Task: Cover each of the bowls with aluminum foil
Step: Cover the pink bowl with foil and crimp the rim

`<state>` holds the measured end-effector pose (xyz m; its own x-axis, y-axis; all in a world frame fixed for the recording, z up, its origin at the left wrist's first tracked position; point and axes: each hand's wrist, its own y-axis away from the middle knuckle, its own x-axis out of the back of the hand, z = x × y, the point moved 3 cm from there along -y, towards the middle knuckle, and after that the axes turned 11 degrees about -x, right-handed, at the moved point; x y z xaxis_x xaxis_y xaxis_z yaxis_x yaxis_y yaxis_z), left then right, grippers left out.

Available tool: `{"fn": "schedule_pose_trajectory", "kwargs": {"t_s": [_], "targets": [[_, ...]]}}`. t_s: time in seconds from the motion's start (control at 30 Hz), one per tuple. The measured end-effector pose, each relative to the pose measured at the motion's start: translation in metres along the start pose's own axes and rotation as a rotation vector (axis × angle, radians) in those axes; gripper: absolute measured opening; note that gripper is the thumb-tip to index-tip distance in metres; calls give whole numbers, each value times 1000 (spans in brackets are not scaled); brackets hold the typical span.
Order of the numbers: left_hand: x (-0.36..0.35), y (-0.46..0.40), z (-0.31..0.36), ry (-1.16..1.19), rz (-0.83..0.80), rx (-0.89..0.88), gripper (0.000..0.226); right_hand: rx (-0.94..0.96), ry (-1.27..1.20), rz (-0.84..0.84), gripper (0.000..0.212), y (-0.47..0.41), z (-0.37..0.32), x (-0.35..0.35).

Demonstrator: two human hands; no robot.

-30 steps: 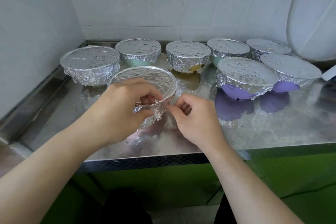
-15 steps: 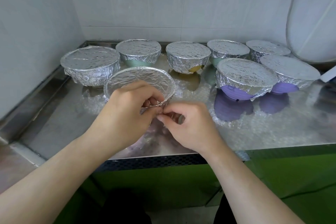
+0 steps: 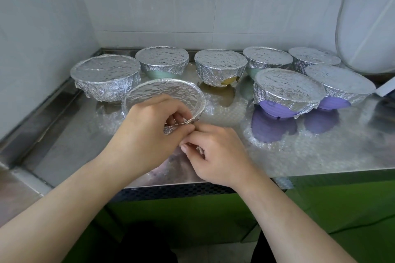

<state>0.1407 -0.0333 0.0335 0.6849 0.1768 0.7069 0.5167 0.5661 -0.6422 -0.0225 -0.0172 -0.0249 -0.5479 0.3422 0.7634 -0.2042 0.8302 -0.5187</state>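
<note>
Steel counter (image 3: 320, 151) with seven wrapped bowls behind — my left hand (image 3: 147, 132) and right hand (image 3: 213, 153) pinch foil (image 3: 177, 129) now tucked lower under the last bowl (image 3: 164, 94) — nearly done.

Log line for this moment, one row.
step: crimping foil | front bowl | left hand grips rim | right hand pinches foil edge | rear bowls covered

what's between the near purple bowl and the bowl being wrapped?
Head view: only bare steel counter lies between the near purple bowl and the bowl in hand. The yellow-bottomed bowl sits farther back, off that line.
</note>
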Motion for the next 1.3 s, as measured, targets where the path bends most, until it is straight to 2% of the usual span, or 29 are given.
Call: {"fn": "schedule_pose_trajectory", "kwargs": {"t_s": [0.17, 0.33, 0.43, 0.57, 0.73, 0.83, 1.03, 1.13, 1.2, 1.3], "targets": [[-1, 1, 1, -26, 12, -7, 14, 30, -39, 0, 20, 1, -2, 3], [-1, 1, 0, -39, -19, -35, 16, -20, -218, 69, 25, 3, 4, 12], [-1, 0, -3, -41, -24, -21, 18, -32, -156, 21, 29, 2, 0, 11], [7, -2, -3, -23, -57, -25, 21, -61, -134, 0, 27, 2, -1, 11], [30, -6, -12, -1, -223, -38, 27, -140, -155, 30, 22, 1, 7, 10], [37, -6, -17, -47, -267, -43, 26, -189, -202, 67, 15, 0, 12, 8], [24, -6, -9, -55, -199, -90, 21, -190, -235, 23, 10, -2, 11, 7], [20, -5, -7, -43, -177, -80, 19, -197, -226, 64, 3, -2, 10, 8], [21, -5, -8, -50, -167, -67, 19, -247, -241, 103, 11, -2, 11, 10], [21, -5, -8, -42, -138, -51, 18, -312, -221, 62, 23, -5, 9, 9]]}}
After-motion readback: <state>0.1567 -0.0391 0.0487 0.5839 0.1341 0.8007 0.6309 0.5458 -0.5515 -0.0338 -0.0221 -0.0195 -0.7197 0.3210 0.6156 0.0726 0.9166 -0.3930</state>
